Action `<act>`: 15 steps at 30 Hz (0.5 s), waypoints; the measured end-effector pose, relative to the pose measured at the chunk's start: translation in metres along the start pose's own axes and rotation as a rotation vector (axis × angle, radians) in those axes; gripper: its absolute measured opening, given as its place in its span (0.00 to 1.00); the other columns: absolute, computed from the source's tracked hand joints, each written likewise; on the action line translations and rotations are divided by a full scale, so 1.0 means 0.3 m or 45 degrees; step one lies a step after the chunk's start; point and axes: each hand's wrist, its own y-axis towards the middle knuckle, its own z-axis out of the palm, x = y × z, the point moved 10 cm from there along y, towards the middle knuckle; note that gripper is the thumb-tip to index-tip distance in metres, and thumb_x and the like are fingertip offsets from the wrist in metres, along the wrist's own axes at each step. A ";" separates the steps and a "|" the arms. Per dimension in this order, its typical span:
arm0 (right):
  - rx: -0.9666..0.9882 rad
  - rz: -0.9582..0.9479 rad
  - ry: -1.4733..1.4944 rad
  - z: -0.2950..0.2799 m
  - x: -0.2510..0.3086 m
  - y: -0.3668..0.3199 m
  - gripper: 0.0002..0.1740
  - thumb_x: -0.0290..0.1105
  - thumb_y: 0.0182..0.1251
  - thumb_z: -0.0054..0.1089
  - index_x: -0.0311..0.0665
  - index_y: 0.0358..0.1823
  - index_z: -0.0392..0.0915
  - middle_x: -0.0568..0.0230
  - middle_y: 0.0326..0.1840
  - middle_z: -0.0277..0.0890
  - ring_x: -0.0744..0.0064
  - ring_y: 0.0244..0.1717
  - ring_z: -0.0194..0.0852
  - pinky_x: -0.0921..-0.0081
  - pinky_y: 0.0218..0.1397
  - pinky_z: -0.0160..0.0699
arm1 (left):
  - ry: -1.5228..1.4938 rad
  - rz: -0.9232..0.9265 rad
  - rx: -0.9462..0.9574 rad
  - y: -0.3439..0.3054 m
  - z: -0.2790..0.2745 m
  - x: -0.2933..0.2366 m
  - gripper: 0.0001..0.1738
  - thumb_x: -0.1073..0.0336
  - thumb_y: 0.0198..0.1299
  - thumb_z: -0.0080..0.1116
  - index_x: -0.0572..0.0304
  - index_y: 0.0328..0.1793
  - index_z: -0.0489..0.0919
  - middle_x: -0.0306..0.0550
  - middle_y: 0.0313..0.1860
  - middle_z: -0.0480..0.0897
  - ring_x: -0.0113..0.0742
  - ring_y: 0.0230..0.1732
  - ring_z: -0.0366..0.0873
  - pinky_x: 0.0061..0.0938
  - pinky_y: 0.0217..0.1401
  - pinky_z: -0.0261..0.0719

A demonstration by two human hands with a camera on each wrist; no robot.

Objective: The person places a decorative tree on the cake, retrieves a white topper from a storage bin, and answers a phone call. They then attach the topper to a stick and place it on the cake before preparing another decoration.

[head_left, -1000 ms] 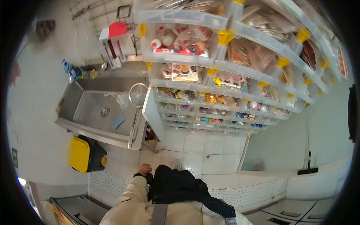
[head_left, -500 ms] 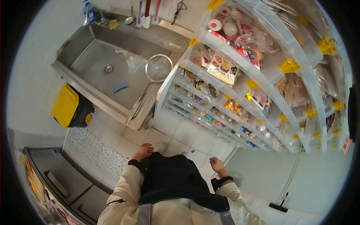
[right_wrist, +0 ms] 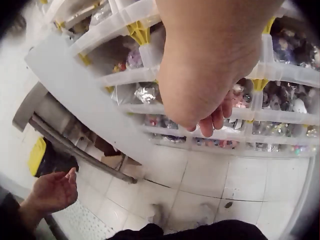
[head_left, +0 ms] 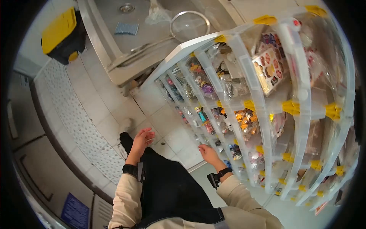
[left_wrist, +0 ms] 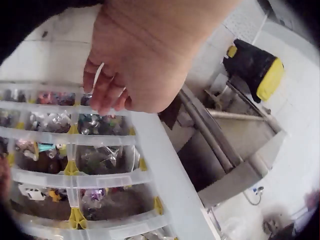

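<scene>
In the head view my left hand (head_left: 141, 141) hangs over the tiled floor, its fingers loosely bent and holding nothing. My right hand (head_left: 209, 154) is at the right, beside the stacked clear bins (head_left: 244, 72), touching none of them that I can see. Loosely curled fingers show on the left hand (left_wrist: 135, 65) in the left wrist view. The right wrist view has the right hand (right_wrist: 205, 95) with relaxed fingers, and the left hand (right_wrist: 52, 192) at the lower left. The bins hold small bagged items, and yellow connectors join them.
A steel sink (head_left: 152, 26) with a blue sponge (head_left: 126, 28) and a round ring (head_left: 190, 26) stands at the top. At the upper left is a black and yellow bin (head_left: 59, 32). A white panel (head_left: 187, 45) borders the shelving. Grey cabinets (head_left: 57, 164) line the left.
The head view has swung toward the shelving, so the bins look larger and the sink sits higher. The right hand has come into view since the earliest frame. Both hands remain without anything held.
</scene>
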 end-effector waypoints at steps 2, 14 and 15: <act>0.055 -0.093 -0.054 0.016 0.034 0.007 0.09 0.31 0.62 0.49 0.41 0.42 0.74 0.50 0.37 0.76 0.48 0.40 0.74 0.59 0.43 0.72 | -0.196 -0.019 -0.036 0.014 -0.039 0.150 0.14 0.60 0.65 0.42 0.55 0.52 0.71 0.41 0.42 0.79 0.29 0.42 0.75 0.24 0.46 0.71; -1.225 -0.605 -0.475 -0.647 0.655 0.157 0.19 0.25 0.60 0.48 0.31 0.54 0.67 0.47 0.52 0.69 0.49 0.53 0.66 0.61 0.56 0.64 | -0.193 -0.294 -0.329 -0.123 -0.280 0.439 0.10 0.64 0.61 0.45 0.52 0.48 0.72 0.39 0.39 0.79 0.28 0.39 0.75 0.23 0.44 0.70; -1.174 -0.426 -0.379 -0.771 0.669 0.233 0.26 0.30 0.60 0.51 0.30 0.60 0.62 0.43 0.59 0.64 0.47 0.60 0.60 0.57 0.60 0.61 | -0.150 -0.258 -0.287 -0.120 -0.258 0.399 0.10 0.64 0.61 0.45 0.52 0.48 0.72 0.39 0.39 0.79 0.28 0.39 0.75 0.23 0.44 0.70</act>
